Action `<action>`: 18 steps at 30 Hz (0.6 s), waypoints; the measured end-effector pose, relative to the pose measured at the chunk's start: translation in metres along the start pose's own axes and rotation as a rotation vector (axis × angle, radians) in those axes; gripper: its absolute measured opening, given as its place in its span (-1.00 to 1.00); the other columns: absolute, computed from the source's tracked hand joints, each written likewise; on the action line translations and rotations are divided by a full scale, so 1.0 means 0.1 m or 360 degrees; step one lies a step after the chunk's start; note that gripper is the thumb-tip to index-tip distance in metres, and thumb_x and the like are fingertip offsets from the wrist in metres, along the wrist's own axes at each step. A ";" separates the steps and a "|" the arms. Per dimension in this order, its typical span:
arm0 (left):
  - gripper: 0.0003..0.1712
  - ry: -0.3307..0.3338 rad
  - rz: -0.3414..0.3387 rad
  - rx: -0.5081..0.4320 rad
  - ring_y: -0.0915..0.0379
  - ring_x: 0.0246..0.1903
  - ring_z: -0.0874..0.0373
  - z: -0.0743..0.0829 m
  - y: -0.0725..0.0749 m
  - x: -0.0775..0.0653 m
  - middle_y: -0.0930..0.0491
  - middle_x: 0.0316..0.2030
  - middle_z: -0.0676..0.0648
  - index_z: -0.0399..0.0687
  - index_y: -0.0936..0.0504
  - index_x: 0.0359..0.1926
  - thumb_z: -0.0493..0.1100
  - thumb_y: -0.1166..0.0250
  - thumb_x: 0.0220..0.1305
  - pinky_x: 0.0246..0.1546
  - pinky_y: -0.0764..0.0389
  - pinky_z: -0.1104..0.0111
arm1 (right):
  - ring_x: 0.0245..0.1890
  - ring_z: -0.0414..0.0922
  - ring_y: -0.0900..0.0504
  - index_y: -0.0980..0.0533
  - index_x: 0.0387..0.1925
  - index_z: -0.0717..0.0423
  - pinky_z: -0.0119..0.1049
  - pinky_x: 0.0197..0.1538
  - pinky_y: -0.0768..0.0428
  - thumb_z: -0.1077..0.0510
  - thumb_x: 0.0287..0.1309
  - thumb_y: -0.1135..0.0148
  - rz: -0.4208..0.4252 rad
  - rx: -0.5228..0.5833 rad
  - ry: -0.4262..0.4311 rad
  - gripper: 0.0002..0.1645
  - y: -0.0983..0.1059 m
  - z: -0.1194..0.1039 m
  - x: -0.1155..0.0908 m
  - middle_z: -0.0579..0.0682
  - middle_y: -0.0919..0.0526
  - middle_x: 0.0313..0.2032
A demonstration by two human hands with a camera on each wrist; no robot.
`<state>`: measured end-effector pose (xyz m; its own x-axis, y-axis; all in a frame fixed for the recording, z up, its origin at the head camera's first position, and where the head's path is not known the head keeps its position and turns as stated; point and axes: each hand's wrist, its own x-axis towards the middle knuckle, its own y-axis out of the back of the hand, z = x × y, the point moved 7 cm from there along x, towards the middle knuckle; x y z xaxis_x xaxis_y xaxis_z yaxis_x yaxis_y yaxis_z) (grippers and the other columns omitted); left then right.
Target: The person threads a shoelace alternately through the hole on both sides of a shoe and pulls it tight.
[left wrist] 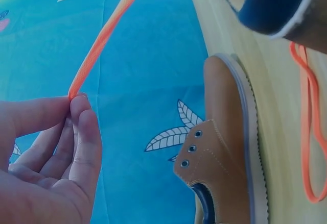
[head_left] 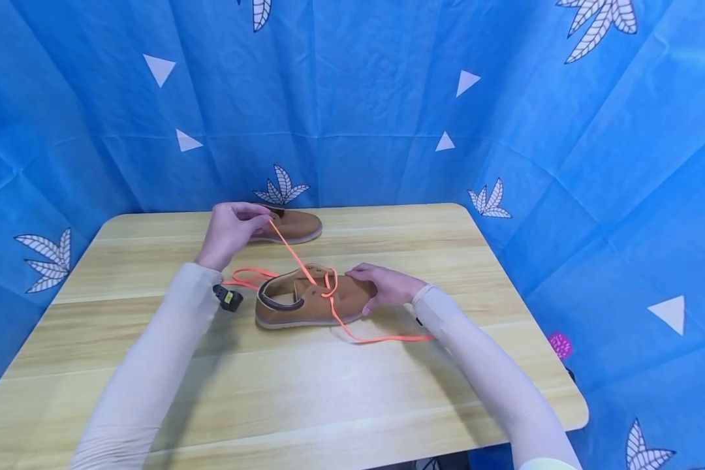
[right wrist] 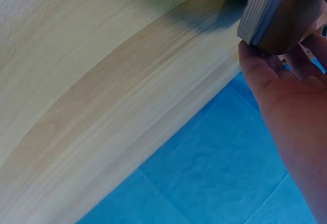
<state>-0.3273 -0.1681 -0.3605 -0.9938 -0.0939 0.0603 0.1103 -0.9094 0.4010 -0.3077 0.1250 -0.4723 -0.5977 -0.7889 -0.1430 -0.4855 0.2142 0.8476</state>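
A brown shoe (head_left: 352, 297) with a pale sole stands on the table, its toe to the right. An orange shoelace (head_left: 292, 251) runs through eyelets on the shoe and crosses over its tongue. My left hand (head_left: 230, 234), raised above the table, pinches one stretch of this lace between thumb and fingertips; in the left wrist view the lace (left wrist: 106, 36) looks taut. My right hand (head_left: 392, 287) grips the shoe's toe, with thumb and fingers on opposite sides. In the right wrist view the toe (right wrist: 291, 22) sits between them, and some fingers are partly hidden.
A second brown shoe (head_left: 299, 225), with bare eyelets in the left wrist view, stands at the back behind my left hand. One loose lace end (head_left: 388, 339) trails toward my right wrist. Blue printed cloth (head_left: 358, 98) hangs behind the wooden table (head_left: 305, 405).
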 end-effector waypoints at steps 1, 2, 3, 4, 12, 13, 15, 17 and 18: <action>-0.72 -0.0001 0.0003 -0.0009 -0.73 -0.28 0.34 0.00 0.01 0.01 -0.77 0.01 -0.21 -0.22 -0.74 0.04 -0.16 -0.35 0.43 -0.17 -0.70 0.52 | 0.49 0.09 -0.36 -0.25 0.54 0.17 -0.04 0.54 -0.32 0.08 0.05 -0.61 0.0002 -0.0006 0.0004 0.09 0.00 0.00 0.00 0.15 -0.36 0.46; -0.72 0.0002 0.0006 -0.0006 -0.73 -0.25 0.30 0.01 0.02 0.01 -0.76 0.02 -0.21 -0.21 -0.74 0.05 -0.16 -0.34 0.43 -0.15 -0.71 0.50 | 0.50 0.10 -0.35 -0.25 0.54 0.17 -0.04 0.55 -0.31 0.07 0.06 -0.61 0.0000 -0.0010 -0.0001 0.09 -0.01 0.01 0.00 0.15 -0.35 0.47; -0.72 0.0004 0.0009 -0.0012 -0.74 -0.22 0.27 0.02 0.03 0.01 -0.76 0.02 -0.21 -0.21 -0.73 0.06 -0.16 -0.34 0.43 -0.14 -0.71 0.51 | 0.50 0.10 -0.34 -0.25 0.54 0.17 -0.03 0.55 -0.31 0.06 0.06 -0.61 -0.0001 -0.0017 -0.0003 0.09 -0.01 0.01 0.00 0.16 -0.35 0.48; -0.71 0.0007 0.0014 -0.0009 -0.74 -0.19 0.23 0.03 0.04 0.02 -0.76 0.02 -0.19 -0.20 -0.73 0.07 -0.16 -0.34 0.44 -0.15 -0.70 0.52 | 0.51 0.11 -0.34 -0.24 0.54 0.17 -0.03 0.55 -0.31 0.06 0.06 -0.61 -0.0002 -0.0020 -0.0007 0.10 -0.02 0.01 0.00 0.16 -0.34 0.48; -0.68 0.0068 0.0055 0.0019 -0.73 -0.14 0.24 0.03 0.13 0.06 -0.71 0.09 -0.23 -0.20 -0.71 0.13 -0.16 -0.30 0.46 0.03 -0.69 0.40 | 0.50 0.11 -0.34 -0.24 0.54 0.19 -0.03 0.55 -0.31 0.06 0.06 -0.61 -0.0008 -0.0038 -0.0012 0.10 -0.01 -0.01 0.00 0.16 -0.34 0.48; -0.67 0.0086 0.0056 0.0029 -0.73 -0.12 0.23 0.01 0.13 0.06 -0.70 0.11 -0.23 -0.18 -0.70 0.15 -0.15 -0.29 0.47 0.07 -0.68 0.36 | 0.50 0.11 -0.35 -0.24 0.54 0.20 -0.03 0.55 -0.31 0.06 0.06 -0.61 -0.0007 -0.0038 -0.0010 0.10 0.00 -0.01 0.00 0.16 -0.34 0.48; -0.66 0.0115 0.0050 0.0033 -0.72 -0.09 0.21 -0.03 0.14 0.07 -0.68 0.14 -0.23 -0.17 -0.69 0.17 -0.14 -0.28 0.48 0.12 -0.67 0.31 | 0.50 0.11 -0.35 -0.24 0.54 0.21 -0.03 0.55 -0.32 0.06 0.06 -0.61 -0.0006 -0.0043 -0.0007 0.10 0.00 -0.01 -0.01 0.16 -0.34 0.48; -0.66 0.0150 0.0050 0.0025 -0.70 -0.04 0.14 -0.08 0.14 0.08 -0.67 0.16 -0.24 -0.17 -0.68 0.19 -0.15 -0.27 0.49 0.15 -0.66 0.28 | 0.50 0.11 -0.35 -0.24 0.54 0.21 -0.03 0.55 -0.32 0.06 0.06 -0.61 -0.0005 -0.0043 -0.0006 0.10 0.01 -0.02 -0.01 0.16 -0.34 0.48; -0.66 0.0165 0.0051 0.0025 -0.70 -0.02 0.12 -0.11 0.14 0.08 -0.66 0.16 -0.23 -0.17 -0.68 0.18 -0.15 -0.26 0.49 0.15 -0.66 0.28 | 0.50 0.11 -0.35 -0.24 0.53 0.22 -0.02 0.54 -0.32 0.06 0.06 -0.61 -0.0005 -0.0043 -0.0005 0.10 0.01 -0.02 -0.01 0.17 -0.34 0.48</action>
<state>-0.3341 -0.1861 -0.3638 -0.9860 -0.1652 -0.0210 0.1418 -0.8988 0.4148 -0.3061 0.1248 -0.4704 -0.5984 -0.7875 -0.1472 -0.4700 0.1962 0.8606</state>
